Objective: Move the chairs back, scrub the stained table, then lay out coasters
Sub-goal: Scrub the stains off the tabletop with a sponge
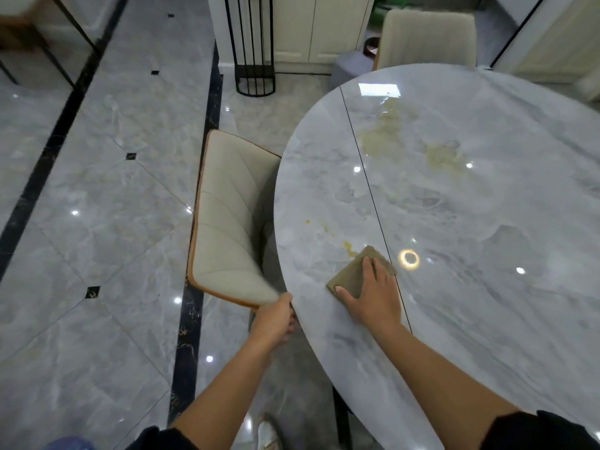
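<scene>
**Desk stained, one chair gripped, pad under your right hand**

The floor is glossy grey marble tile with dark border strips and small black diamond insets, and ceiling lights glare off it. Cream cabinets and a black wire stand line the far wall.

Your desk is a rounded grey marble top with a thin dark seam running from the far edge towards you. Yellowish stains spread across its far half; smaller yellow spots lie close to the pad.

The near chair, cream with a tan edge, stands tucked against the desk's left rim, its back's long axis running away from you. A second cream chair stands at the far rim.

Your left hand has its fingers curled tight on the near chair's lower corner. Your right hand lies flat, fingers spread, pressing an olive scrub pad onto the desk beside the seam; the pad sits diagonally, one corner pointing away from you.
</scene>
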